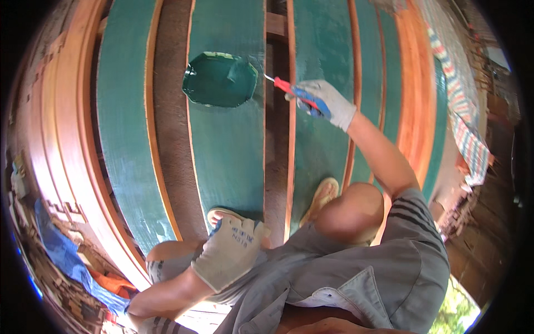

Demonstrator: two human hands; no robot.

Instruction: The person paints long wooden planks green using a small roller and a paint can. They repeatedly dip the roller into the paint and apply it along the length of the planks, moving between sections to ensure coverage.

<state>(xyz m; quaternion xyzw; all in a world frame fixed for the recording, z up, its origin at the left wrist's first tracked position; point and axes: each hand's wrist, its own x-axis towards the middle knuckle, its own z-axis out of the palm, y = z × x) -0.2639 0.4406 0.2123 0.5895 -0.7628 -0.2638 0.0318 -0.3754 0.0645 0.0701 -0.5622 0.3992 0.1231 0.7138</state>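
Note:
My right hand (326, 103), in a whitish glove with a blue palm, is closed around the red and blue handle of a paint roller (283, 85). The roller's thin metal rod reaches left to a green-coated head at the right side of an octagonal paint container (214, 83). Dark green paint lies inside that container, which sits on a green-painted board (228, 150). My left hand (231, 250), gloved the same way, rests back-up over my bent left leg. Its fingers are loosely bent and partly hidden, with nothing seen in them.
More green boards (125, 128) lie lengthwise on either side, with dark gaps between them. Bare reddish planks (67, 122) are stacked at left, others (417, 83) at right. A striped sheet (459, 111) hangs at far right; blue cloth (69, 259) lies lower left. My sandalled feet are on the boards.

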